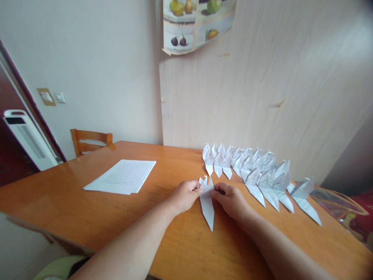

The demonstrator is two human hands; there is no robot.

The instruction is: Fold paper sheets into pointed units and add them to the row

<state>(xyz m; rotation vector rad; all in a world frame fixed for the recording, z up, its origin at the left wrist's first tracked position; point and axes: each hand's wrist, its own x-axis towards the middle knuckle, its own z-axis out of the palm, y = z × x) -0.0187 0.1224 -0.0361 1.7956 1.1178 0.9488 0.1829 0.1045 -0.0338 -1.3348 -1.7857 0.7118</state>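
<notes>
A folded white paper figure (pixel 207 208) is between my two hands, its long pointed end toward me and several small peaks standing at its far end. My left hand (pixel 188 194) pinches its left side near the peaks, thumb against the paper. On the other side, my right hand (pixel 230 198) grips the right edge between thumb and fingers. Rows of similar folded paper figures (pixel 258 175) stand beyond and to the right, some showing printed lines. The undersides of my fingers are partly hidden.
A stack of printed paper sheets (pixel 122 177) lies to the left on the wooden table (pixel 110 217). Behind the table's far left edge is a wooden chair (pixel 91 138). Against the wall hangs a fruit poster (pixel 198 25). A clear plastic bag (pixel 339 204) sits at the right edge.
</notes>
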